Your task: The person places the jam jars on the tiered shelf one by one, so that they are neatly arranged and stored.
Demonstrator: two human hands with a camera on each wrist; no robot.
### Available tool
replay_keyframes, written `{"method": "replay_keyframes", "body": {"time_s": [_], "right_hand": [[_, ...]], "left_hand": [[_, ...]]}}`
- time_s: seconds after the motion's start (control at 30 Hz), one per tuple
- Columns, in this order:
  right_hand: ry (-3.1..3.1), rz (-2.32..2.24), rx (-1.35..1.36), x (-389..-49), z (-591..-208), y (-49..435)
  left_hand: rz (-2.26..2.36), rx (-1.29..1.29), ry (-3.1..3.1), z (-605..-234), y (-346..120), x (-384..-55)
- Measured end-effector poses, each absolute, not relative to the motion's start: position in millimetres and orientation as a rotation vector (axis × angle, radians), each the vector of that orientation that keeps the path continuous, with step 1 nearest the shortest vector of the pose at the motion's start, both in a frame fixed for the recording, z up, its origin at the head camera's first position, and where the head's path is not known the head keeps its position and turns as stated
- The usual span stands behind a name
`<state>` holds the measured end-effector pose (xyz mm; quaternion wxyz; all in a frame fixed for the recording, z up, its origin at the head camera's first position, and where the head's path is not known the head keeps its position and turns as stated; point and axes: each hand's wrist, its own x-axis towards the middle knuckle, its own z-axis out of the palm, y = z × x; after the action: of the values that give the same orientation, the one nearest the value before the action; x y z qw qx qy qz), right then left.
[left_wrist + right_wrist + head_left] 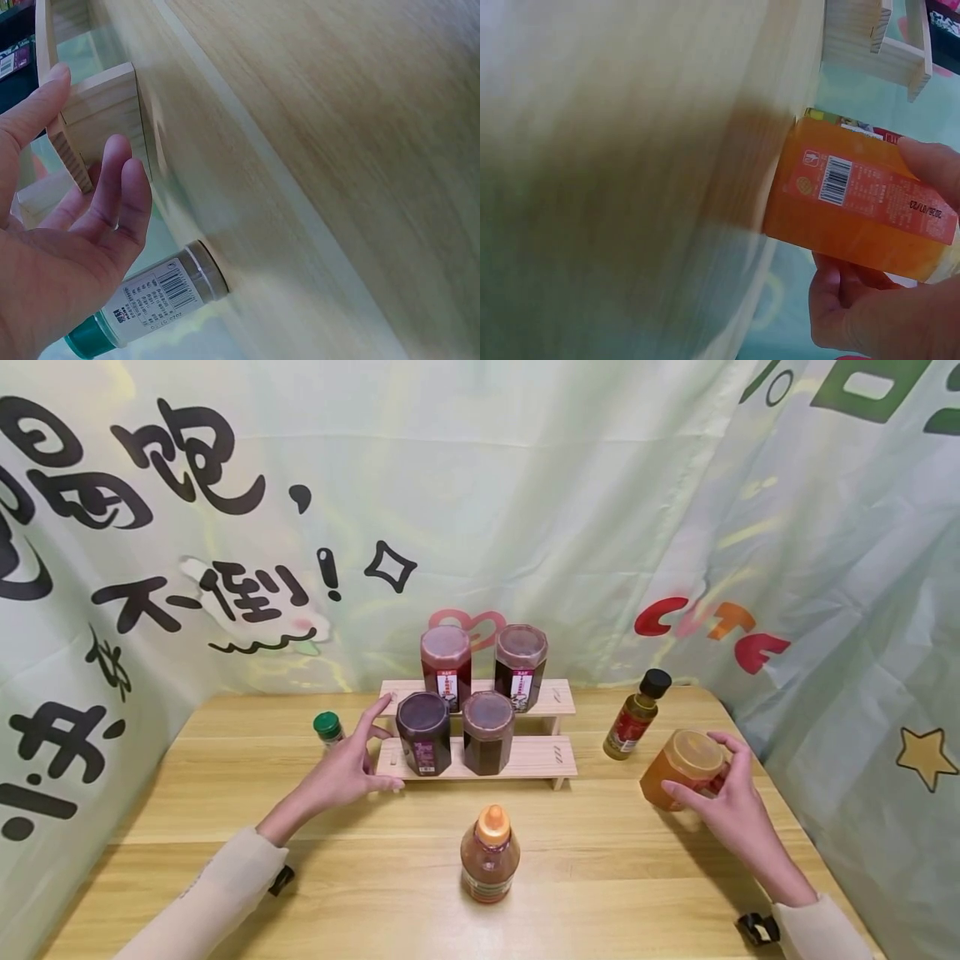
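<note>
At the left end of a two-step wooden rack (536, 758), my left hand (341, 768) holds the end, thumb at the lower step's front and index finger by the upper step. In the left wrist view the thumb (46, 101) touches the rack's edge (109, 94). My right hand (738, 806) grips an orange jar (675, 777) with a pale lid, thumb on the near side, fingers on the far side. The jar's base appears to rest on the table in the right wrist view. Two dark jars (423, 735) (487, 735) stand on the lower step.
A red jar (446, 660) and a dark jar (521, 664) stand on the upper step. A green-capped shaker (327, 727) is behind my left hand. A black-capped bottle (633, 718) stands left of the orange jar. An orange-capped squeeze bottle (490, 860) stands in front.
</note>
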<state>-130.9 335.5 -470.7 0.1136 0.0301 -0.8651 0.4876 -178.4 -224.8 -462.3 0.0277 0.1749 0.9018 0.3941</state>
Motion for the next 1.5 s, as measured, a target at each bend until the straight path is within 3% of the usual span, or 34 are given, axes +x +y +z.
{"method": "replay_keyframes", "body": {"time_s": [0.77,1.5], "right_hand": [[-2.526,1.2,0.085,-98.9,-439.6,290.6],[-2.483,1.252,0.21,-113.2,-427.0,236.0]], "left_hand": [[1.231,0.547,2.784,-463.0,-223.3,-179.3],[1.231,0.555,2.791,-464.4,-225.5,-178.2]]}}
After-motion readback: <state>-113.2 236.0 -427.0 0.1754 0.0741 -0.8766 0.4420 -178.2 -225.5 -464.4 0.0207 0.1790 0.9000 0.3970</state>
